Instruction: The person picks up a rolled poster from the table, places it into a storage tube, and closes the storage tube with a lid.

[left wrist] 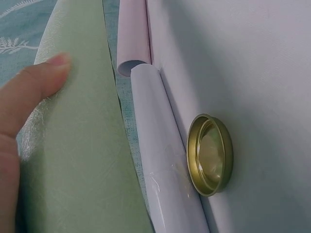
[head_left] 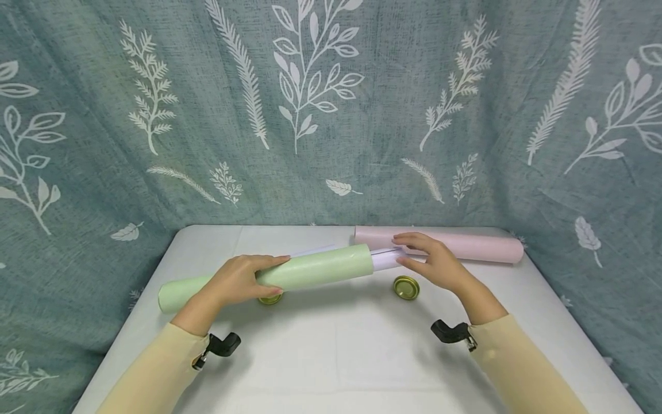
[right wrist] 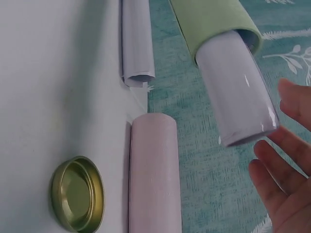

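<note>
My left hand (head_left: 240, 282) grips a green cardboard tube (head_left: 315, 268) around its middle, its right end raised off the table. In the left wrist view the thumb presses along the green tube (left wrist: 87, 121). A rolled white paper (head_left: 385, 260) sticks out of the tube's right end. Beside that paper is my right hand (head_left: 434, 264), thumb and fingers spread around its end. The right wrist view shows the roll (right wrist: 238, 92) partly inside the green tube (right wrist: 218, 17), with loosely bent fingertips (right wrist: 267, 148) right at its outer edge.
A pink tube (head_left: 465, 245) lies at the back right of the white table (head_left: 331, 356). Another white paper roll (left wrist: 165, 145) lies behind the green tube. One gold lid (head_left: 406, 288) rests below the right hand; another gold lid (head_left: 270, 299) is partly hidden by the left hand.
</note>
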A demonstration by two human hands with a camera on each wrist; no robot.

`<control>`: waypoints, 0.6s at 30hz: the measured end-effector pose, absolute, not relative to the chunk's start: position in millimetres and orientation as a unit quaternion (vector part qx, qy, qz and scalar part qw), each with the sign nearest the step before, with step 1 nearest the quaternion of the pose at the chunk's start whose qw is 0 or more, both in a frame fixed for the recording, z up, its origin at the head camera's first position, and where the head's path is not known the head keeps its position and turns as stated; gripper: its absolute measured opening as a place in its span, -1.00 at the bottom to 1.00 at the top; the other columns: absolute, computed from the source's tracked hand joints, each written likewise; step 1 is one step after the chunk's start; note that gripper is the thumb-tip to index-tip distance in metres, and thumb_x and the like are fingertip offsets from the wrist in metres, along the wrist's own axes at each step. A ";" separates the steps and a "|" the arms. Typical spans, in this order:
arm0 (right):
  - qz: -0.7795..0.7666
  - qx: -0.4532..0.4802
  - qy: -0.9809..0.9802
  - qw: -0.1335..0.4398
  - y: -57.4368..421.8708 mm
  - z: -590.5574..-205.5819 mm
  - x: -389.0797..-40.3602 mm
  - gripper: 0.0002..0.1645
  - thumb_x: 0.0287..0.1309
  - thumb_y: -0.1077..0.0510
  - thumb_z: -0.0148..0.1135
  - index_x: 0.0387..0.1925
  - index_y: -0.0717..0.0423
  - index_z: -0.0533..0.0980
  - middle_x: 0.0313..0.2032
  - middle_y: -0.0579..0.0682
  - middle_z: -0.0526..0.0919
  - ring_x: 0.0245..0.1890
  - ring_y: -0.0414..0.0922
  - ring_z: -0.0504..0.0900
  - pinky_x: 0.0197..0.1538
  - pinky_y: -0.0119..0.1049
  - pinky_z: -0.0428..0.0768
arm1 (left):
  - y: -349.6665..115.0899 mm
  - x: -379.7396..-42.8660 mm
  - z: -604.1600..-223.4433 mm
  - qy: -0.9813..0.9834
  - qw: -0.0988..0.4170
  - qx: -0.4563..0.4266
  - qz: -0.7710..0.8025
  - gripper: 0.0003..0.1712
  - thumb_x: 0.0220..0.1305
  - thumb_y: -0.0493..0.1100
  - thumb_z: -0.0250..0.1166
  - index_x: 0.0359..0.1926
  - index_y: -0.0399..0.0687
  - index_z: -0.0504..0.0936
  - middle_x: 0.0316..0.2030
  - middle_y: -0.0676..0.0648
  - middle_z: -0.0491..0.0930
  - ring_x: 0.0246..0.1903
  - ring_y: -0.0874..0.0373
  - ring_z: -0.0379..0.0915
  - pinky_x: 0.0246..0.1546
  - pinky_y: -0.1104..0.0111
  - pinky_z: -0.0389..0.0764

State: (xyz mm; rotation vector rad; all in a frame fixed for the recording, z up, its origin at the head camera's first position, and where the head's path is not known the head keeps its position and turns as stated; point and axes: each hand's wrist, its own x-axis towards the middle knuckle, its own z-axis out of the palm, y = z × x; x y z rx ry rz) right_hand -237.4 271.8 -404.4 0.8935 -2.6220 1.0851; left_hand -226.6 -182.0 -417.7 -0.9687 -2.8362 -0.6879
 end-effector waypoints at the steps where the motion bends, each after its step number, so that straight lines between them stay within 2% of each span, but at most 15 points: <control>1: 0.376 0.289 -0.877 0.077 273.7 -404.1 -236.9 -0.49 0.27 0.16 0.37 0.24 0.12 0.54 0.25 0.09 0.52 0.24 0.12 0.51 0.24 0.04 0.50 | -182.0 -226.6 -417.7 -0.922 0.034 -0.314 -0.224 -0.19 0.09 0.20 0.51 0.38 0.36 0.48 0.21 0.05 0.58 0.10 0.04 0.58 0.01 0.06 0.60; 7: 0.432 0.240 -0.869 0.025 280.6 -407.7 -232.7 -0.50 0.34 0.16 0.30 0.27 0.18 0.50 0.24 0.16 0.51 0.20 0.15 0.55 0.19 -0.05 0.55 | -182.8 -226.2 -418.8 -0.922 0.033 -0.314 -0.222 -0.19 0.09 0.21 0.51 0.38 0.35 0.48 0.21 0.05 0.59 0.10 0.04 0.58 0.01 0.07 0.60; 11: 0.467 0.235 -0.853 0.005 281.5 -412.2 -233.1 -0.51 0.37 0.20 0.24 0.27 0.27 0.48 0.22 0.22 0.53 0.17 0.14 0.57 0.12 -0.28 0.59 | -182.7 -226.1 -420.0 -0.923 0.028 -0.313 -0.224 -0.19 0.10 0.23 0.50 0.39 0.37 0.46 0.22 0.06 0.58 0.12 0.05 0.57 0.02 0.07 0.60; 14: 0.486 0.235 -0.842 -0.002 281.3 -415.1 -234.3 -0.54 0.38 0.20 0.24 0.25 0.26 0.49 0.21 0.22 0.55 0.16 0.08 0.59 0.08 -0.43 0.58 | -182.1 -226.2 -420.5 -0.922 0.027 -0.313 -0.226 -0.19 0.10 0.24 0.49 0.39 0.38 0.46 0.22 0.07 0.58 0.12 0.06 0.57 0.01 0.07 0.60; 18: 0.494 0.239 -0.836 -0.005 281.3 -418.9 -235.8 -0.56 0.37 0.20 0.25 0.23 0.23 0.52 0.20 0.21 0.55 0.13 -0.02 0.61 0.06 -0.43 0.60 | -181.4 -226.4 -420.8 -0.920 0.028 -0.315 -0.231 -0.19 0.10 0.22 0.50 0.38 0.38 0.47 0.21 0.08 0.58 0.12 0.06 0.57 0.01 0.08 0.60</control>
